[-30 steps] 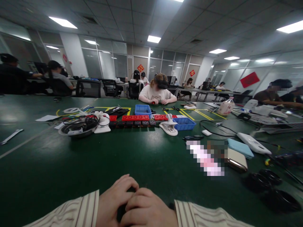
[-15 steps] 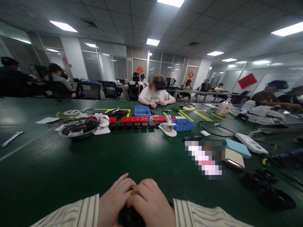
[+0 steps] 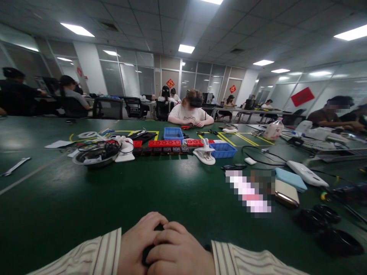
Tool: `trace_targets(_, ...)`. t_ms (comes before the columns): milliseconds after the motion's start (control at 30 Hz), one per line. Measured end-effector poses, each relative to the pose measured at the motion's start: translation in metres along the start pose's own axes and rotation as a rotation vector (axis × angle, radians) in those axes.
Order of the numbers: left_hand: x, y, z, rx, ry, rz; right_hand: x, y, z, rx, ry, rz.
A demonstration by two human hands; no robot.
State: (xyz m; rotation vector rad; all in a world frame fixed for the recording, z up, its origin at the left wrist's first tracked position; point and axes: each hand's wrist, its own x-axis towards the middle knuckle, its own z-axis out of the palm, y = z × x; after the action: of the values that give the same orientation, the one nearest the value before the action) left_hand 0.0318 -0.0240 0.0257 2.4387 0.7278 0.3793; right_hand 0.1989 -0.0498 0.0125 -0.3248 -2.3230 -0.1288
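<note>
My left hand (image 3: 137, 238) and my right hand (image 3: 180, 248) meet at the near side of the green table, in the bottom middle of the head view. Their fingers are bent and overlap, both closed around a glossy black object (image 3: 146, 255). Only a dark sliver of it shows between the hands, so its kind is hidden. Off to the right lie several shiny black ring-shaped rolls (image 3: 340, 241), apart from my hands.
Ahead stand a metal bowl (image 3: 96, 165) of cables, red sockets (image 3: 164, 143), a white clamp base (image 3: 205, 156) and a blue bin (image 3: 223, 151). A wrench (image 3: 16, 167) lies left. A power bank (image 3: 286, 193) sits right. A person (image 3: 190, 112) works opposite.
My right hand has shifted left and lower over the black object, hiding most of it. Across the table, the person's hands have moved and a red-handled tool now shows there.
</note>
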Motion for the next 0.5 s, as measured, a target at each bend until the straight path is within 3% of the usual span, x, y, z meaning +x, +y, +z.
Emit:
trace_targets(100,-0.005,-0.006,0.007,0.027,0.072,0.024,0.003,-0.005,-0.004,0.023,0.072,0.056)
trace_targets(267,-0.013,-0.011,0.021,0.213,0.266,0.065,0.004,-0.013,-0.006,0.039,0.079,0.342)
trace_targets(367,-0.011,-0.005,0.022,0.248,0.220,0.077,0.001,-0.013,0.000,-0.025,0.095,0.407)
trace_targets(500,-0.007,0.000,0.017,0.201,0.116,0.072,0.000,-0.010,0.002,-0.057,0.089,0.351)
